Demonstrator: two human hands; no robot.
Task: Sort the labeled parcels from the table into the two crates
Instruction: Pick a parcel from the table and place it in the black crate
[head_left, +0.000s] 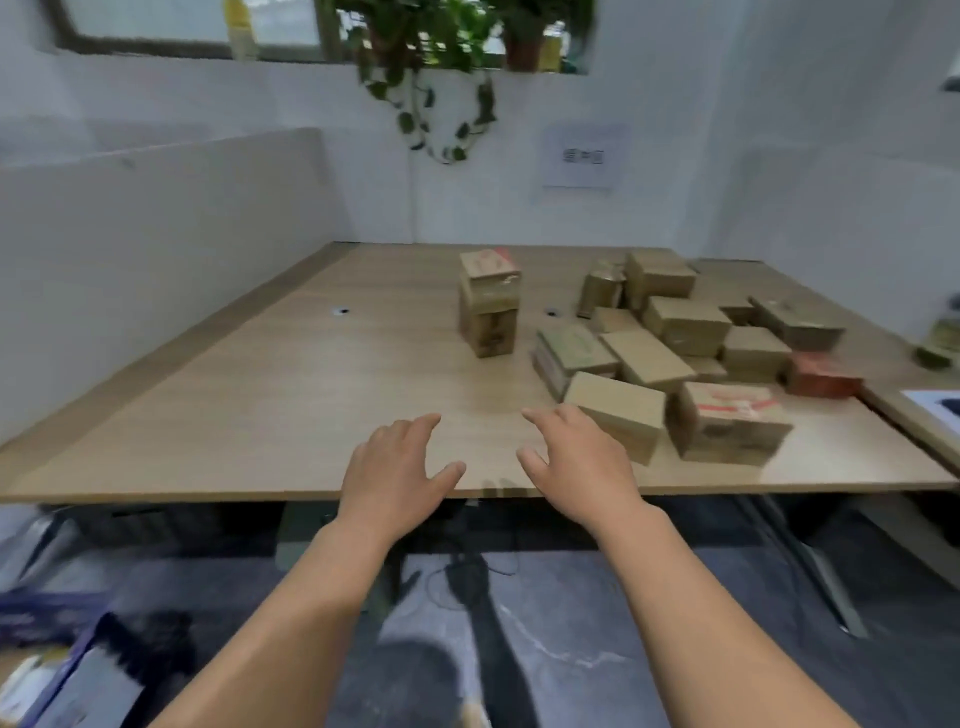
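Several brown cardboard parcels lie heaped on the right half of the wooden table (260, 415). A stack of parcels (488, 304) stands apart near the middle. Closest to me are a plain brown parcel (618, 415) and a parcel with red tape (727, 428). A reddish box (821, 374) sits at the heap's right edge. My left hand (395, 473) and my right hand (576, 462) hover over the table's front edge, fingers spread, holding nothing. My right hand is just left of the plain parcel. No crate shows clearly.
A white partition (156, 260) runs along the table's left side and a white wall stands behind. A plant (431, 62) hangs from the window sill. Cables lie on the dark floor under the table. Blue boxes (62, 649) sit at the lower left.
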